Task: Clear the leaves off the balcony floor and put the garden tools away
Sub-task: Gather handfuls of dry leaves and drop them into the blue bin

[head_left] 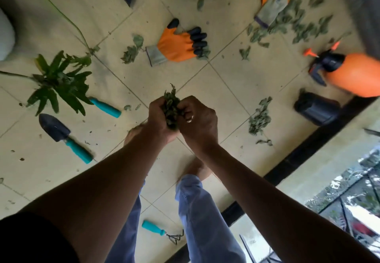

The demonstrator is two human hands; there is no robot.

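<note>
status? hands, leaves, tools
Left hand and right hand grip a leaf bundle. Leaf piles remain. Trowel, rake, gloves still out.

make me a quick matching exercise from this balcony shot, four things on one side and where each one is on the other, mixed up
Things:
1. bunch of leaves
2. trowel
3. hand rake
4. spray bottle

Places:
A. on the floor at the right edge of the view
B. on the tiles between the person's legs
C. pressed between the left hand and the right hand
D. on the floor at the left, below the leafy cutting

Pairs: 1-C, 2-D, 3-B, 4-A
</note>
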